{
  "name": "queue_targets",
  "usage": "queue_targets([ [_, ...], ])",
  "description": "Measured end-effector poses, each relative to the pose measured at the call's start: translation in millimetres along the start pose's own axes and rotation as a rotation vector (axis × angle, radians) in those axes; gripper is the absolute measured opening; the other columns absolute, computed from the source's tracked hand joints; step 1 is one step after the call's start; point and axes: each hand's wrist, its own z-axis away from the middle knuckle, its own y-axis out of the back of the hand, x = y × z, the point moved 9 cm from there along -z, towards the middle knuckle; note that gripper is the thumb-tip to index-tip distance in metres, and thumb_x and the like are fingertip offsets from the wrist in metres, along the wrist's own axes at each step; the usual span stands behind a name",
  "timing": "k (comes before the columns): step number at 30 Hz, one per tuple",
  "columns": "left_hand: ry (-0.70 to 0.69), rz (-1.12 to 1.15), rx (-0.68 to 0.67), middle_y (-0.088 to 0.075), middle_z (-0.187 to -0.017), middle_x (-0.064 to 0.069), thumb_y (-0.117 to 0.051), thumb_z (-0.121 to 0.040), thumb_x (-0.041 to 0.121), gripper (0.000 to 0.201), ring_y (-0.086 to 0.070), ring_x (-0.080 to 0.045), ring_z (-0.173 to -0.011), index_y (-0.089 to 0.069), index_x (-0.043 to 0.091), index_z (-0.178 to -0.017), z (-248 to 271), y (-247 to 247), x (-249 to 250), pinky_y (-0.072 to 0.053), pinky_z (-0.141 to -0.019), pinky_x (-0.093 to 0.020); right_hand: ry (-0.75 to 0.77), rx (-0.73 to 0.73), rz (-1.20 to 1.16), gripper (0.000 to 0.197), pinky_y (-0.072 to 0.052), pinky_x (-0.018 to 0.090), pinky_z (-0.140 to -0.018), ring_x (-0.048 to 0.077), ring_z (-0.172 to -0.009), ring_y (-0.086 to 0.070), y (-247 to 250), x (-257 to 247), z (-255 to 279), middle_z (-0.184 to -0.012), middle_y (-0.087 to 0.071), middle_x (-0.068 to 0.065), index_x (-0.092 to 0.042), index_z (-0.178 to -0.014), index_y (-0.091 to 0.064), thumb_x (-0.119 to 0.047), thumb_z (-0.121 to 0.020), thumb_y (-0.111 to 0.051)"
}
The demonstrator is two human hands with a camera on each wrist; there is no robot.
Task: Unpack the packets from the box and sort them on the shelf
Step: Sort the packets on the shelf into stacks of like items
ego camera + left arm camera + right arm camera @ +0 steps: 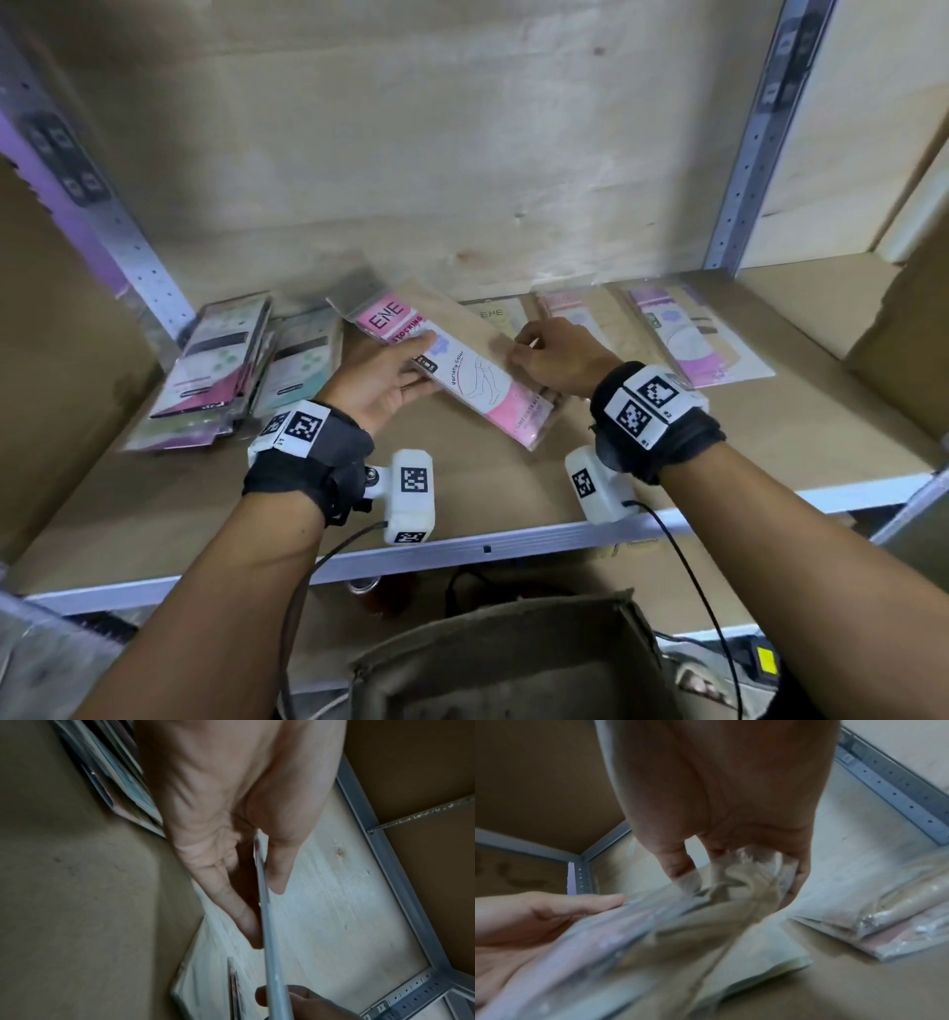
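A pink stocking packet (452, 367) is held above the shelf (513, 539) by both hands: left hand (382, 383) fingers pinching it, right hand (557, 354) fingers gripping its edge.

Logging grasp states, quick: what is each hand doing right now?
Left hand: holds the pink stocking packet, thumb on top, fingers underneath.
Right hand: pinches the same packet's right edge.

Packet stack (215, 370) lies left on the shelf (462, 488), flat packets (683, 334) right.
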Motion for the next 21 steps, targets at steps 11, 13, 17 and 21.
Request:
queue_targets([
  [11,-0.223,-0.179,0.399,-0.078,-0.095,0.001,-0.075,-0.082,0.047,0.038,-0.072,-0.017,-0.084,-0.070,0.023,-0.111,11,73,43,-0.058,-0.075,-0.032,0.074,-0.131,-0.346,0.017,-0.055,0.037,-0.058,0.030,-0.070,-0.073,8,9,6,-0.082,-0.077,0.004,-0.020,-0.093,-0.075,-0.036,-0.089,-0.070],
  [13,-0.213,-0.344,0.376,-0.078,-0.086,0.004,-0.070,-0.082,0.058,0.031,-0.074,-0.017,-0.079,-0.075,0.030,-0.096,12,82,47,-0.055,-0.077,-0.035,0.087,-0.172,-0.347,0.018,-0.054,0.050,-0.071,0.041,-0.083,-0.071,5,11,7,-0.090,-0.078,0.006,-0.026,-0.095,-0.077,-0.038,-0.082,-0.074],
  [17,-0.218,-0.488,0.324,-0.073,-0.062,0.003,-0.063,-0.094,0.034,0.028,-0.067,-0.009,-0.050,-0.072,0.022,-0.070,11,89,48,-0.051,-0.056,-0.028,0.091,-0.223,-0.386,0.032,-0.043,0.022,-0.043,0.016,-0.055,-0.061,0,12,10,-0.081,-0.076,-0.001,-0.032,-0.094,-0.077,-0.050,-0.068,-0.078],
  [21,-0.175,-0.629,0.349,-0.065,-0.049,0.001,-0.051,-0.082,0.034,0.031,-0.067,-0.019,-0.052,-0.058,0.025,-0.054,18,92,50,-0.042,-0.049,-0.026,0.112,-0.274,-0.426,0.016,-0.045,0.020,-0.044,0.011,-0.057,-0.064,-11,9,10,-0.087,-0.077,0.000,-0.028,-0.095,-0.078,-0.036,-0.081,-0.078],
])
